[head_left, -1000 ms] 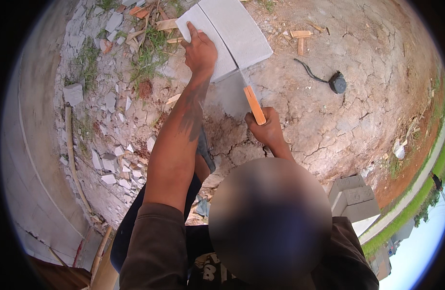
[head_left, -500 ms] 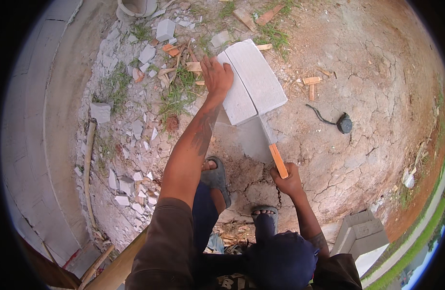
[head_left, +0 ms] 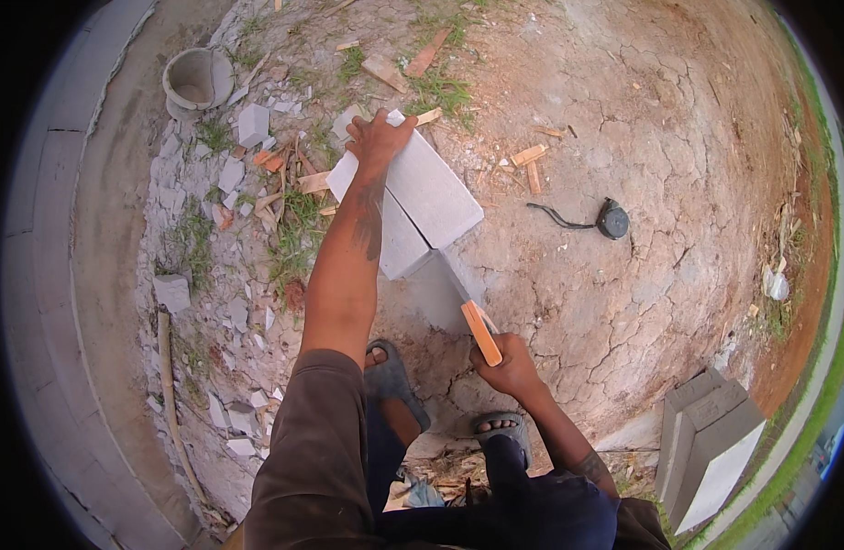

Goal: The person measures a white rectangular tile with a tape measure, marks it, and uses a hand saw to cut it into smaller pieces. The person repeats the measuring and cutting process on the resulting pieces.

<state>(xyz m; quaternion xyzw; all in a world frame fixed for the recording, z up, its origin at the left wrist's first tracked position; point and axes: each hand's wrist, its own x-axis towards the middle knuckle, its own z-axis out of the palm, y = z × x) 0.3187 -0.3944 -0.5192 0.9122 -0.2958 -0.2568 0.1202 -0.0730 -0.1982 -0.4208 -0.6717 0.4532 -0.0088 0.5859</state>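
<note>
My left hand [head_left: 380,137] rests with spread fingers on the far end of a pale lightweight block [head_left: 435,192], split lengthwise by a straight, narrow cut. My right hand [head_left: 504,367] is closed on the orange handle of a saw [head_left: 480,334]. Its blade reaches up to the near end of the cut; how deep it sits is unclear. To the right, a black tape measure [head_left: 612,218] with a strap lies on the cracked dirt.
A bucket [head_left: 198,82] stands at upper left among block chunks [head_left: 172,292] and wood scraps [head_left: 384,73]. A long stick [head_left: 168,367] lies on the left, beside a paved edge [head_left: 110,302]. Stacked blocks [head_left: 715,435] sit at lower right; my sandalled feet are below.
My view has shifted, showing more ground and the bucket. My left hand now lies at the block's far end with fingers spread. My right hand still holds the saw at the cut.
</note>
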